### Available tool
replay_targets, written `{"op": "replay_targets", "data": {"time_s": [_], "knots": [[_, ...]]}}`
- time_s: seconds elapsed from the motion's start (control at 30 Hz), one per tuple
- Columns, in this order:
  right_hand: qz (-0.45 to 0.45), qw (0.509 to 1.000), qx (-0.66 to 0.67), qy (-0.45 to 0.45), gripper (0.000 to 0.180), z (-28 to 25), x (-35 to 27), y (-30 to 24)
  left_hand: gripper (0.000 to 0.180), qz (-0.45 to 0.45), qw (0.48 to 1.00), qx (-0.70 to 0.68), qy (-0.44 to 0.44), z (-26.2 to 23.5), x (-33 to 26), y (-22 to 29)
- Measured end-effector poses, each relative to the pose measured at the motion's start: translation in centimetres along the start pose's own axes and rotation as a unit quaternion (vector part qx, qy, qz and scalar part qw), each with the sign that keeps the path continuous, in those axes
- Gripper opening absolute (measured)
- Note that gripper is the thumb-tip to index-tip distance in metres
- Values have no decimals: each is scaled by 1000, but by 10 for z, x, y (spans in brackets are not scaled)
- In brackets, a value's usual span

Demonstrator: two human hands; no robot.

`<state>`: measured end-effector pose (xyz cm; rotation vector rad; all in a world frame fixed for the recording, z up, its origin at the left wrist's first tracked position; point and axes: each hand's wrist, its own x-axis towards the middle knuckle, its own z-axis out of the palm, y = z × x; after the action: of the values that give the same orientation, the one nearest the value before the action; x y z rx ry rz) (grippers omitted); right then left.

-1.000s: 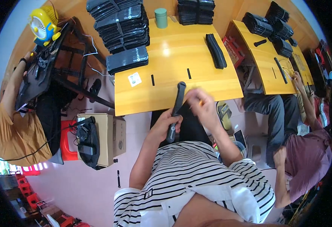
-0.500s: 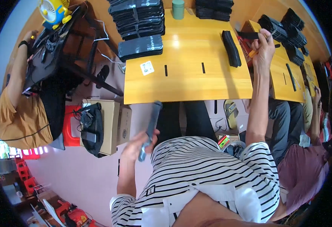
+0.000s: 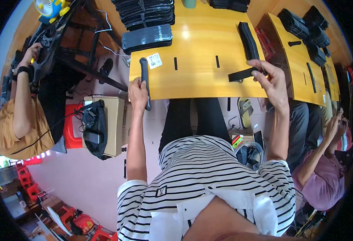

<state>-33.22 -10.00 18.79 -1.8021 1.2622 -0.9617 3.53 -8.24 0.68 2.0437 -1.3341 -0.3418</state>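
My left hand (image 3: 138, 94) is closed round a long dark grey strap-like strip with a rounded end (image 3: 144, 69), at the left front edge of the yellow table (image 3: 192, 86). Its lower end sticks out past the edge. In my right hand (image 3: 273, 82), thumb and fingers pinch a short black strap (image 3: 241, 75) above the table's right front. A bit of something yellow shows behind those fingers, too hidden to name. Between the hands, two short black strips (image 3: 175, 63) lie apart on the tabletop. A white printed label (image 3: 154, 60) is beside the long strip.
Stacked black flat packs (image 3: 147, 38) stand at the back left, with a green canister (image 3: 189, 3) farther back. A bundle of black strips (image 3: 248, 42) lies at the right edge. Co-workers sit on both sides. A cardboard box (image 3: 113, 124) is on the floor at left.
My left hand has moved up and forward from beside my lap, bringing the long strip onto the table edge. My right hand has come down and nearer with the black strap.
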Motion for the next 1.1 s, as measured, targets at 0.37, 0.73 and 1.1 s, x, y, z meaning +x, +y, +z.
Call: {"op": "replay_targets", "data": {"time_s": [0.37,0.73,1.1], "knots": [[-122,988,-91,8,11,0,-10,-1,18,-51,984,-144,-95,-34,-25,48],[-177,979,-23,-99,19,55,-43,21,22,-250,647,-623,-362,8,-89,139],[221,949,226,-25,15,80,-53,67,17,-156,818,-509,-217,29,-99,139]]}}
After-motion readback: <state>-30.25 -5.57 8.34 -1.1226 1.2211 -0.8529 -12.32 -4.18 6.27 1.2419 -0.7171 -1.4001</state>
